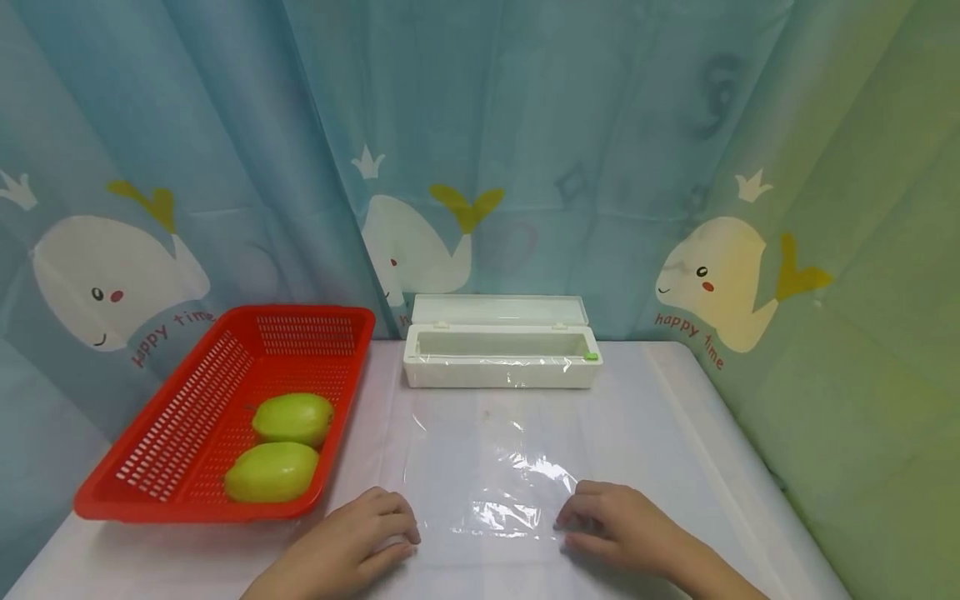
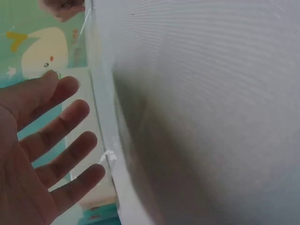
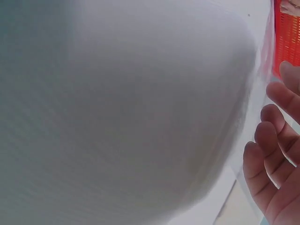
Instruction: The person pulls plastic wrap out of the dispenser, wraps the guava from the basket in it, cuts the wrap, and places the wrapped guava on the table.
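Observation:
A sheet of clear plastic film (image 1: 506, 512) lies on the white table, stretching from a white dispenser box (image 1: 498, 373) toward me, with shiny wrinkles near its front edge. My left hand (image 1: 356, 537) is beside the film's near left corner. In the left wrist view the left hand's fingers (image 2: 70, 117) are spread and loosely bent, with nothing seen between them. At the near right corner, my right hand (image 1: 618, 525) has its fingertips at the film's edge. The right wrist view shows the right hand's fingers (image 3: 267, 138) relaxed, thumb and forefinger slightly apart.
To the left stands a red plastic basket (image 1: 180, 508) with two yellow-green fruits (image 1: 292, 419) inside. The box's lid (image 1: 498, 310) is raised at the back, and a small green slider (image 1: 591, 357) sits at its right end. A whale-print curtain (image 1: 562, 167) hangs behind the table.

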Tool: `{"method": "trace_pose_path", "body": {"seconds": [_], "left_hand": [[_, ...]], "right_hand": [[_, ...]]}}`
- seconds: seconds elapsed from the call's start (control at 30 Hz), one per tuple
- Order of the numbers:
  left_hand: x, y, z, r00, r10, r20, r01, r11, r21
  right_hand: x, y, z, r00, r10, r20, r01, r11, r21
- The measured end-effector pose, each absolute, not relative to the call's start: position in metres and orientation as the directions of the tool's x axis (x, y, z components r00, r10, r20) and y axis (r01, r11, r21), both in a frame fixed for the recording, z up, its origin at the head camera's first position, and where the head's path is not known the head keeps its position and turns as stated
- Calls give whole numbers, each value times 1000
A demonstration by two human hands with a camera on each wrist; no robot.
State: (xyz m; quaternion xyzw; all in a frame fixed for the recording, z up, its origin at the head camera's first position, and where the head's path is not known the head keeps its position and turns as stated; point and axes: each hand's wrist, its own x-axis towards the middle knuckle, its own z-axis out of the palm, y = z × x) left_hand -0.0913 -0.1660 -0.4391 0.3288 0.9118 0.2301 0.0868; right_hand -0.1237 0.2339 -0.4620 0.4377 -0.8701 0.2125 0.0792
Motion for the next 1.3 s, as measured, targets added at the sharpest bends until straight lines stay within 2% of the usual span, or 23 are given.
{"method": "trace_pose_path", "body": {"seconds": [0.07, 0.17, 0.33, 0.47, 0.67, 0.8, 0.97, 1.3], "left_hand": [[-91, -165, -434, -781, 622, -56, 521, 699, 490], [-88, -165, -423, -790, 611, -51, 518, 709, 478], [-83, -169, -401, -782, 614, 108, 594, 682, 427], [-81, -176, -383, -776, 581, 247, 629, 677, 384], [-83, -199, -367, -788, 477, 389, 595, 752, 283], [-86, -218, -363, -763, 437, 476, 583, 783, 217], [-88, -243, -359, -814, 369, 448, 500, 839, 217], [-93, -285, -367, -923, 237, 302, 338, 875, 346]], "right_hand": [[-126, 232, -458, -603, -729, 323, -796, 528, -295], [-131, 228, -449, -610, -729, 311, -791, 539, -289], [-142, 217, -426, -625, -735, 263, -778, 559, -288], [-153, 203, -407, -613, -747, 257, -788, 553, -270], [-165, 176, -387, -612, -757, 229, -789, 564, -243], [-171, 158, -380, -604, -767, 216, -793, 553, -256], [-176, 131, -374, -571, -786, 239, -817, 512, -267], [-178, 66, -361, -510, -832, 218, -855, 462, -237]]}}
